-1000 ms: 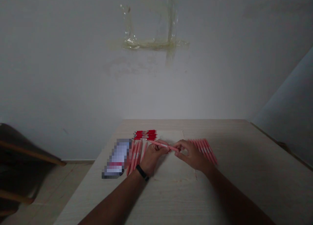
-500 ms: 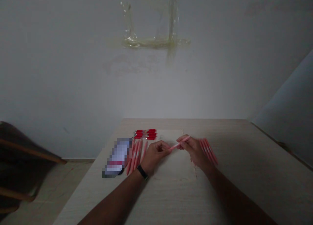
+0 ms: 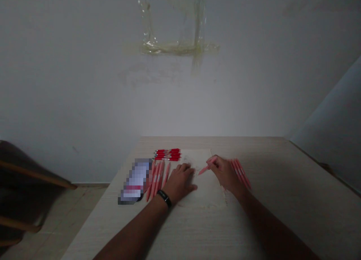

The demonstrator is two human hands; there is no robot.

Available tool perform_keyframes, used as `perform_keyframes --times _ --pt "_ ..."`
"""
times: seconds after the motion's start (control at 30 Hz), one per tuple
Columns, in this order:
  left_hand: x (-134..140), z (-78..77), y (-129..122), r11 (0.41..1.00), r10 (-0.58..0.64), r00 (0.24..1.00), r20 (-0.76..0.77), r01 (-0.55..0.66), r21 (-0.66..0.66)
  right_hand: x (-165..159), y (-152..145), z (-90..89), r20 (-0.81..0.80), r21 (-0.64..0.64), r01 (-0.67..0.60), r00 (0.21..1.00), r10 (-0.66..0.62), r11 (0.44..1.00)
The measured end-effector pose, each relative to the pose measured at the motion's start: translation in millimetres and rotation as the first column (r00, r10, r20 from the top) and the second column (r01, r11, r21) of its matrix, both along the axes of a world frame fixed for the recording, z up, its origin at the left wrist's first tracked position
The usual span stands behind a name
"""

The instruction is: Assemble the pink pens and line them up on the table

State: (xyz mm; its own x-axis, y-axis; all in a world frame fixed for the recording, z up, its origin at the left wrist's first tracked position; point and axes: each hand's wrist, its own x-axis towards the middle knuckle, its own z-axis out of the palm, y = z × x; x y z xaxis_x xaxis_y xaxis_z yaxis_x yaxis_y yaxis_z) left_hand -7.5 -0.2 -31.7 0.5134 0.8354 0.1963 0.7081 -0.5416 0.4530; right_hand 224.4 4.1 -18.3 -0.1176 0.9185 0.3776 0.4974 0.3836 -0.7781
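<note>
Between the fingers of my right hand (image 3: 225,172) is a pink pen (image 3: 205,167), its point slanting down to the left over a pale sheet of paper (image 3: 204,196). My left hand (image 3: 181,181) lies flat on the paper's left part, fingers spread, holding nothing. Left of that hand, several pink pens (image 3: 156,181) lie side by side. Another row of pink pens (image 3: 240,173) lies right of the paper, partly behind my right hand. Red pens (image 3: 167,154) with silvery tips are stacked at the paper's upper left. Whether the pen tip touches the paper, I cannot tell.
A phone-like device (image 3: 135,183), blurred by pixelation, lies on the left of the wooden table (image 3: 180,233). Behind the table stands a grey wall (image 3: 214,109) with old tape on it. A dark chair (image 3: 28,192) is at the left.
My left hand has let go of the pen and come down flat on the paper. The pen, still in my right hand, now points down toward the sheet.
</note>
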Motion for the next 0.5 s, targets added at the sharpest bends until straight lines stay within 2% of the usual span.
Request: perform_keyframes --times 0.13,0.3,0.4,0.5 --pt "1 1.7 0 1.000 0.010 0.999 -0.047 -0.011 -0.013 0 -4 6.8 0.013 0.015 0.031 0.999 -0.032 0.999" --pt "0 -2.1 2 1.000 0.023 0.997 -0.071 -0.023 -0.003 1 -11 19.5 0.035 -0.037 0.050 0.998 -0.048 0.998" --pt "0 -3.1 1 1.000 0.022 0.998 -0.056 -0.023 -0.005 2 -13 24.8 0.029 -0.021 0.063 0.998 -0.062 0.998" --pt "0 0.7 1 0.999 0.036 0.999 0.009 -0.036 0.002 2 -12 27.1 -0.046 0.020 0.088 0.995 -0.087 0.996"
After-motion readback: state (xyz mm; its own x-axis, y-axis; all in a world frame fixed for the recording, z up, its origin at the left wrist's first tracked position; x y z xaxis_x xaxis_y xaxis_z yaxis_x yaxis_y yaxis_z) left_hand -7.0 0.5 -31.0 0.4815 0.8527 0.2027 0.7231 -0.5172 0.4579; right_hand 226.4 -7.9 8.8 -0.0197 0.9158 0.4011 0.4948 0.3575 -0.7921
